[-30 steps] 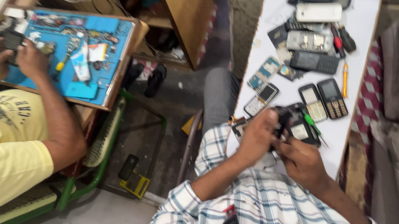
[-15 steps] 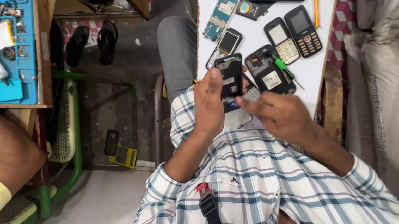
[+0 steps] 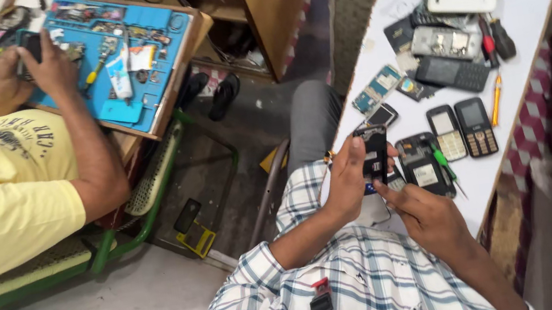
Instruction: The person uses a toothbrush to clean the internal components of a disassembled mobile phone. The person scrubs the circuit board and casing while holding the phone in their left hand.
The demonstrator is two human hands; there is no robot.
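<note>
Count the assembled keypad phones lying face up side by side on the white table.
2. One phone with a pale keypad lies right of the opened phone shell; a darker phone lies next to it, near the orange pen. Others may hide in the far pile.

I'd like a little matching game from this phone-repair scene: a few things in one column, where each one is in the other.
Things:
1. black opened phone
2. orange pencil
3. pair of black sandals
4. blue work mat

Places:
A. on the floor
B. near the white table's right edge
C. held in the left hand
D. on the co-worker's wooden bench

Pairs: 1-C, 2-B, 3-A, 4-D
</note>
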